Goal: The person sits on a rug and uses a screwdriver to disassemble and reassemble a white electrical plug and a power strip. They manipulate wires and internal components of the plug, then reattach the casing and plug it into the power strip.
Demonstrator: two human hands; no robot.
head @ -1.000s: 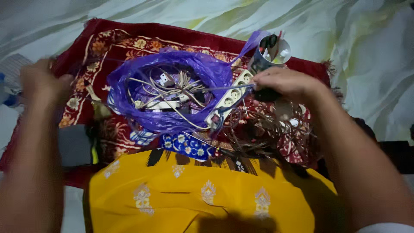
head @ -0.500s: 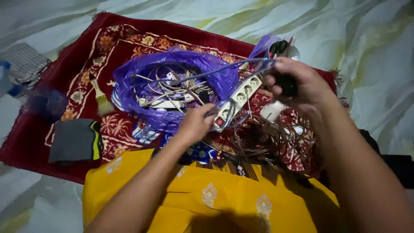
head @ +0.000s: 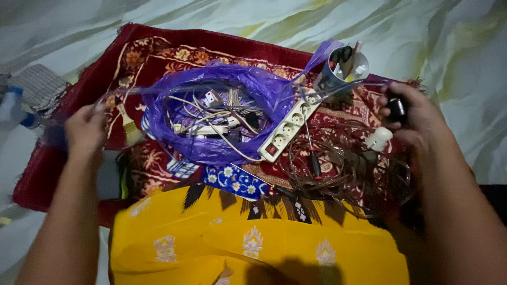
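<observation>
Head view: the right hand (head: 417, 119) has its fingers (head: 393, 95) closed around a small black object (head: 397, 108). Just below those fingers lies a white plug (head: 378, 138), attached to a tangle of brown wire (head: 343, 169) that spreads out below and to the left of the right fingers. A white power strip (head: 288, 129) lies to the left of the right fingers, its far end resting on a purple plastic bag (head: 222, 116) filled with cables. The left hand (head: 84, 132) is blurred; its fingers appear curled at the bag's left edge, but contact cannot be confirmed. A cup of tools (head: 343, 66) stands above and left of the right fingers. Everything rests on a red patterned rug (head: 158, 53).
</observation>
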